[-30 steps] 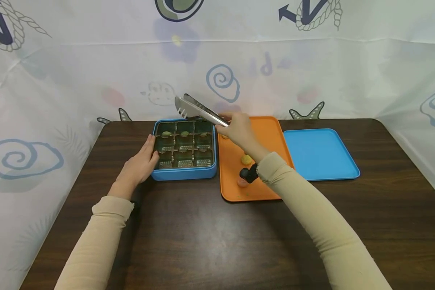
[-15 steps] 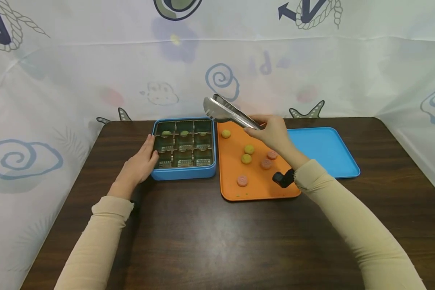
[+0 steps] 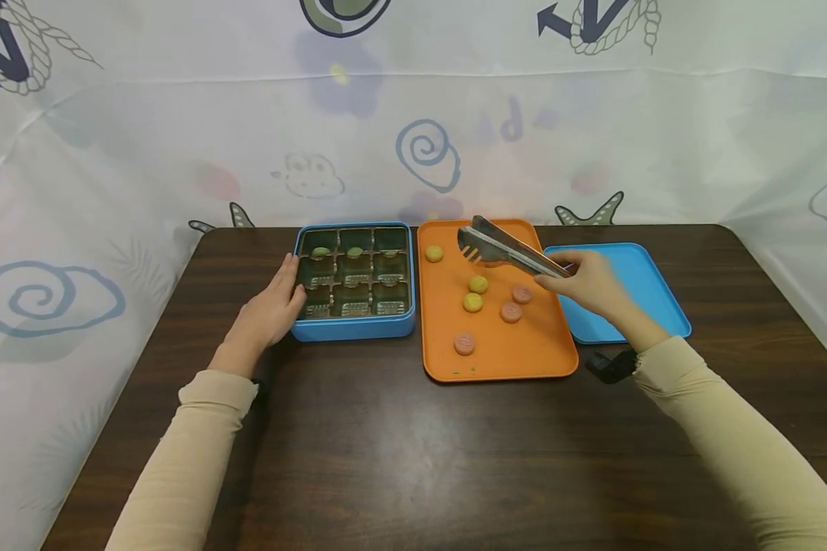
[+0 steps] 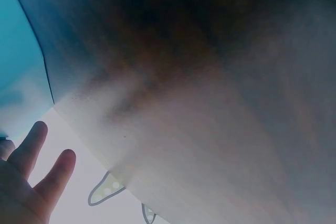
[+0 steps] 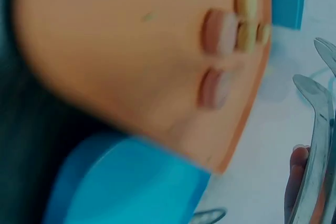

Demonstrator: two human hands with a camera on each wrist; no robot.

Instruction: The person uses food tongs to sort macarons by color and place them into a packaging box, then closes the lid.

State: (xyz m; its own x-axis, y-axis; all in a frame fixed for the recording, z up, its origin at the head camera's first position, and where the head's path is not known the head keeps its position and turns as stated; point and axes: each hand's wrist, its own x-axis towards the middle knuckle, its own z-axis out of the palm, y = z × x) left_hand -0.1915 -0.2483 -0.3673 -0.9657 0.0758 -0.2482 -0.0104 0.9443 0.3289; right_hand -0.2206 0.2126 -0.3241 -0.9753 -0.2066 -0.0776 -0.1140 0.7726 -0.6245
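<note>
While an orange tray (image 3: 492,348) lies between a blue box (image 3: 354,329) and a blue tray (image 3: 637,283), the left hand (image 3: 267,310) rests straight-fingered against the box and the right hand (image 3: 587,283) grips tongs (image 3: 517,253) near the orange tray's yellow discs (image 3: 472,302) and pink discs (image 3: 511,312).

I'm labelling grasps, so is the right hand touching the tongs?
Touching. The head view shows the right hand gripping the tongs at the end away from their tips.

Sectioned box (image 3: 354,330) left, side tray (image 3: 634,264) right, middle tray (image 3: 499,360) between; round pieces (image 3: 465,343) on middle tray, tongs (image 3: 517,252) above.
</note>
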